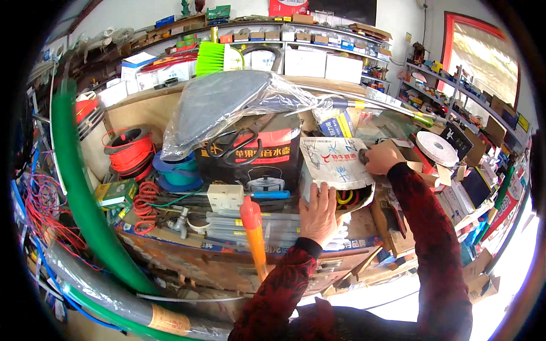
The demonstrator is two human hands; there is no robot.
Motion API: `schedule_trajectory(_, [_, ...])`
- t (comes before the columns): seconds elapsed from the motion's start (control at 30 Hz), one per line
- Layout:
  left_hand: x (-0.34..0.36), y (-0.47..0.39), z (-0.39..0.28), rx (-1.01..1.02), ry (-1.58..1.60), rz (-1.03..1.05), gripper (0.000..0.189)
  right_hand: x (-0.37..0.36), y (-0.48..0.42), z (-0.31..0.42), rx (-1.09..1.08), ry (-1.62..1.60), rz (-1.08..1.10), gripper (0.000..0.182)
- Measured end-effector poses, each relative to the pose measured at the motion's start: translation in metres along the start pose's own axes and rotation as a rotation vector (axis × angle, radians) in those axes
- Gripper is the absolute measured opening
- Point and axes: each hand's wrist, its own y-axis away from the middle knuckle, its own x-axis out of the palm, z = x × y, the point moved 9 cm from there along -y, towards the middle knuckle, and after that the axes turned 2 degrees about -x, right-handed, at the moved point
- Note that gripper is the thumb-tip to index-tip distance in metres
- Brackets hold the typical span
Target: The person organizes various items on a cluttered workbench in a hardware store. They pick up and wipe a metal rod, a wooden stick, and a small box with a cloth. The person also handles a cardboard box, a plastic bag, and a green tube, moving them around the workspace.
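Observation:
A white cardboard box (309, 149) with printing and handwriting on its bent flap stands before me. My left hand (320, 211) rests against its front, fingers lying on the flap's lower edge; the thumb is hidden. At the flap's right side, my right hand (381, 158) has its fingers curled around a small dark-grey object (363, 156), too little shown to name. Beneath the flap, yellow and red rings or coils (346, 197) show in the dark opening. To the left is a black kettle box (222, 179) with black-handled shears (256, 128) on top.
A plastic-wrapped grey dustpan (222, 102) and green-bristled brush (211, 57) lie behind. Leftward are a red wire spool (132, 151), a blue-green spool (177, 170) and a tall green roll (81, 183). An orange tube (254, 236) rises near my left forearm. Small boxes (452, 200) crowd the right.

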Motion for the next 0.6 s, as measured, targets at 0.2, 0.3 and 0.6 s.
schedule_trajectory(0.2, [-0.001, -0.001, -0.001, 0.01, 0.031, 0.006, 0.071, 0.003, 0.018, 0.071, -0.238, 0.097, -0.051, 0.023])
schedule_trajectory(0.3, [-0.001, -0.004, -0.001, 0.007, 0.076, 0.049, 0.07, 0.0, 0.017, 0.093, -0.264, -0.113, -0.157, 0.028])
schedule_trajectory(0.6, [-0.011, -0.006, -0.001, 0.002, 0.194, 0.025, 0.069, -0.025, -0.038, 0.126, -0.32, -0.345, -0.259, 0.037])
